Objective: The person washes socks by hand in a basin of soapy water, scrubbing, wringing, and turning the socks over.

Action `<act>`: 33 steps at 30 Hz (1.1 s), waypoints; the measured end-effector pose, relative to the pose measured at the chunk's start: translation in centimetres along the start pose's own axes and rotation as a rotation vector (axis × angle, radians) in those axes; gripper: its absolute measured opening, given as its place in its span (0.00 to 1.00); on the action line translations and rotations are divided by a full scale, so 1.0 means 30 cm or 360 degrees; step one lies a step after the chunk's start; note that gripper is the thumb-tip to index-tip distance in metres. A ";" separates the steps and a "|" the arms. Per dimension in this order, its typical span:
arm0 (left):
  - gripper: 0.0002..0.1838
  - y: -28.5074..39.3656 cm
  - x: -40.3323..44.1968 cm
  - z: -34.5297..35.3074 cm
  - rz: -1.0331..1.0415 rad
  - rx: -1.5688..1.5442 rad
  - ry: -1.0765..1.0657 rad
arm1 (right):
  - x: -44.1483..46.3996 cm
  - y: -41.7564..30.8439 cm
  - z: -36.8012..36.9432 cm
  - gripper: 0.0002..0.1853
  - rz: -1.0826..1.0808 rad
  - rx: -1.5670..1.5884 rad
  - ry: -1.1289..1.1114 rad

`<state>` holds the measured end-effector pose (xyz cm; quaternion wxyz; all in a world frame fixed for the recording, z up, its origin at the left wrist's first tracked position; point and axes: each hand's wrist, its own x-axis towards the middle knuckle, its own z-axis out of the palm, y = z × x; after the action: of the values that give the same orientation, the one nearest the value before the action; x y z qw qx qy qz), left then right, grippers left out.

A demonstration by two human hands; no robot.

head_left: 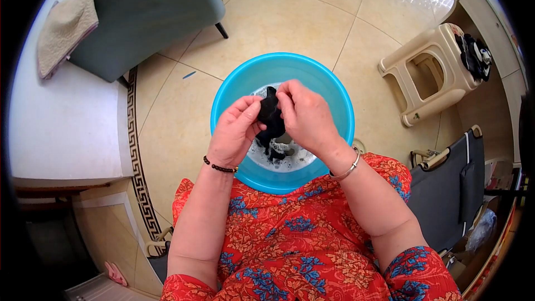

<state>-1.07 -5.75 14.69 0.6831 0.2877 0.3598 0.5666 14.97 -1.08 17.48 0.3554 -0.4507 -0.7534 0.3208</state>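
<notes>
A wet black sock (271, 125) hangs between my hands over a blue basin (225, 81). My left hand (237, 125) pinches its upper part from the left, thumb and fingers closed on the fabric. From the right, my right hand (305, 112) grips the sock near its top edge, fingertips close to those of the left. Below them, foamy water (301, 158) fills the bottom of the basin. The lower end of the dark fabric reaches down to the suds, and whether more pieces lie under it I cannot tell.
A beige plastic stool (402, 57) with dark and white cloth items (475, 57) on top stands at the right. Behind on the left is a grey-green chair (156, 11). A dark folding seat (443, 198) is at my right side. Pink slippers (116, 273) lie lower left.
</notes>
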 end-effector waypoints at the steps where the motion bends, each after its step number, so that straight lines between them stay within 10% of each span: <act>1: 0.09 0.001 0.000 0.000 0.0006 -0.0111 0.0016 | 0.002 0.005 0.003 0.07 0.0000 0.0000 0.0000; 25: 0.11 0.020 0.000 0.013 -0.0064 -0.0359 -0.0008 | 0.008 -0.004 -0.010 0.10 0.0184 0.0261 -0.0087; 31: 0.11 0.012 0.022 0.009 -0.0100 -0.0350 0.0063 | 0.020 0.052 0.041 0.12 -0.0317 0.0201 0.0114; 33: 0.12 -0.071 0.074 -0.090 -0.0064 -0.0326 0.0081 | 0.023 0.106 0.051 0.12 0.0102 0.0241 -0.0317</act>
<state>-1.87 -4.02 11.07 0.7108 0.1946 0.3230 0.5938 14.90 0.53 14.25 0.3013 -0.4122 -0.7439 0.4312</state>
